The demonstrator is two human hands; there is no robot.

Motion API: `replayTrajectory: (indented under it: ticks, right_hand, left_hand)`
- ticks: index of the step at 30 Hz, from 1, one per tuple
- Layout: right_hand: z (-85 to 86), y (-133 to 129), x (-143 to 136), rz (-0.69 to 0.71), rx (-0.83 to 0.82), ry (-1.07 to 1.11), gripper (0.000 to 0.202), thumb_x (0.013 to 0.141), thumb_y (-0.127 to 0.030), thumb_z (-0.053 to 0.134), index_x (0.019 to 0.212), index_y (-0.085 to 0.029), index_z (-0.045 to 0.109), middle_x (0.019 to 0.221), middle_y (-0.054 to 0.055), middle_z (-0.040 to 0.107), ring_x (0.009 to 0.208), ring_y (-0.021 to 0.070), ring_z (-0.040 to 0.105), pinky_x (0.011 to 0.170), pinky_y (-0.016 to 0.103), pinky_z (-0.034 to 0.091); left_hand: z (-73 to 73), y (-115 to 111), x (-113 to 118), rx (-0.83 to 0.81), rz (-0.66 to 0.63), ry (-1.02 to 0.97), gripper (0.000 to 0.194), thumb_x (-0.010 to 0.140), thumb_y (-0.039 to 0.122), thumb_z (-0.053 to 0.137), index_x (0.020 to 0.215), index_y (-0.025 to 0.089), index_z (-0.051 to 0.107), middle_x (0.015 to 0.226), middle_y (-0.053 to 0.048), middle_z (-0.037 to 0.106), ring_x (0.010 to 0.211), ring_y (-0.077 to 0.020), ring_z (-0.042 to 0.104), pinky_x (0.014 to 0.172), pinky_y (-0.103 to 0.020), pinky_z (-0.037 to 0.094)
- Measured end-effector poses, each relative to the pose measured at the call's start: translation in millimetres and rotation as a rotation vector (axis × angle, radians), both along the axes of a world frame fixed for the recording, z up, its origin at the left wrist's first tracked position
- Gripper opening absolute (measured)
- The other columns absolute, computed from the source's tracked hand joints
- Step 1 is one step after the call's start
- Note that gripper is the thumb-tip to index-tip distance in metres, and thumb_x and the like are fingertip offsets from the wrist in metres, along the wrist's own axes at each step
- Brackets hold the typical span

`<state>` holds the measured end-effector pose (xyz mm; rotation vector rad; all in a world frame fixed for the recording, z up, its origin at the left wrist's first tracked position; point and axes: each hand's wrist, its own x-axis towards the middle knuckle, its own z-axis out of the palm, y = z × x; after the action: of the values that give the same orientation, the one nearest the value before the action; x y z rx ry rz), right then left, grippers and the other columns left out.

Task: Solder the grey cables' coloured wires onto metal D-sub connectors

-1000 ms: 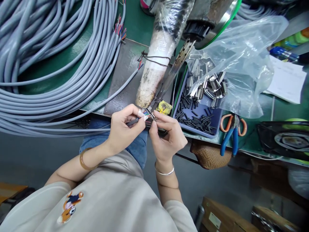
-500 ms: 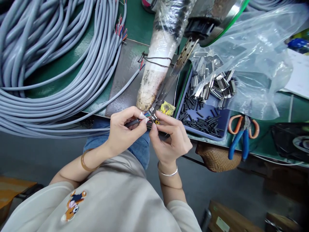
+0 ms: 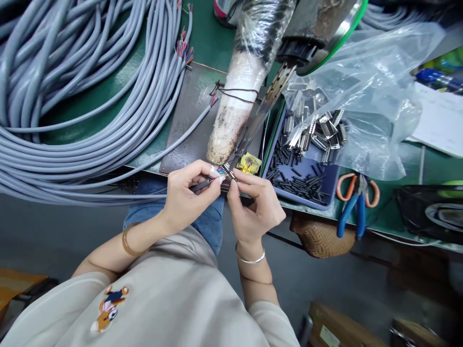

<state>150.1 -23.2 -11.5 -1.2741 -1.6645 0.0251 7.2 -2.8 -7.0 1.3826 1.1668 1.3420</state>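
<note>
My left hand pinches a grey cable near its stripped end, with white coverings on the thumb and a fingertip. Thin coloured wires fan out from it to a small metal multi-pin connector. My right hand grips that connector's right end between thumb and fingers. Just above the connector comes down the dark lower end of a soldering iron with a perforated barrel. Whether its tip touches the pins I cannot tell. Next to my right fingertips lies a yellow pad.
Coils of grey cable fill the left side. A plastic-wrapped white tube slants over a dark plate. At right, a blue tray holds black sleeves and connectors under a clear bag; beyond lie blue-and-orange pliers.
The connector has turned slightly between my hands, so its row of pins shows more plainly beside the wires. My right hand has shifted a little. The whole view has moved slightly.
</note>
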Motion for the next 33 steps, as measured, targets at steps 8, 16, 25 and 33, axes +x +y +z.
replayTrajectory:
  ticks: [8, 16, 25, 33]
  right_hand:
    - [-3.1, 4.0, 1.5, 0.011, 0.010, -0.036, 0.016, 0.090, -0.012, 0.074, 0.092, -0.024, 0.064, 0.106, 0.003, 0.082, 0.089, 0.0159, 0.078, 0.077, 0.028, 0.064]
    - [1.1, 6.5, 0.2, 0.001, 0.016, -0.047, 0.017, 0.089, -0.012, 0.077, 0.092, -0.024, 0.065, 0.107, 0.003, 0.082, 0.090, 0.0165, 0.079, 0.076, 0.028, 0.065]
    - [1.4, 1.1, 1.8, 0.011, 0.049, -0.174, 0.018, 0.090, -0.011, 0.075, 0.090, -0.024, 0.063, 0.109, 0.005, 0.082, 0.090, 0.0163, 0.081, 0.080, 0.026, 0.067]
    - [-4.4, -3.2, 9.6, 0.030, 0.078, -0.129, 0.017, 0.089, -0.012, 0.076, 0.093, -0.023, 0.064, 0.103, 0.004, 0.084, 0.088, 0.0153, 0.081, 0.078, 0.023, 0.066]
  left_hand:
    - [-4.0, 2.6, 0.0, 0.168, 0.019, 0.092, 0.012, 0.089, 0.017, 0.073, 0.080, 0.017, 0.066, 0.074, 0.002, 0.067, 0.054, -0.0055, 0.052, 0.050, -0.017, 0.042]
    - [2.3, 6.3, 0.6, 0.309, 0.071, 0.179, 0.015, 0.087, 0.010, 0.073, 0.079, 0.018, 0.063, 0.070, 0.004, 0.063, 0.055, -0.0057, 0.050, 0.052, -0.017, 0.040]
    - [2.1, 3.3, -0.6, 0.296, 0.044, 0.199, 0.014, 0.087, 0.008, 0.073, 0.081, 0.017, 0.064, 0.077, 0.002, 0.069, 0.054, -0.0037, 0.048, 0.050, -0.015, 0.039]
    - [4.6, -1.7, -1.9, 0.125, -0.024, 0.098, 0.009, 0.086, 0.012, 0.073, 0.081, 0.016, 0.068, 0.080, -0.002, 0.075, 0.053, -0.0050, 0.054, 0.048, -0.015, 0.044]
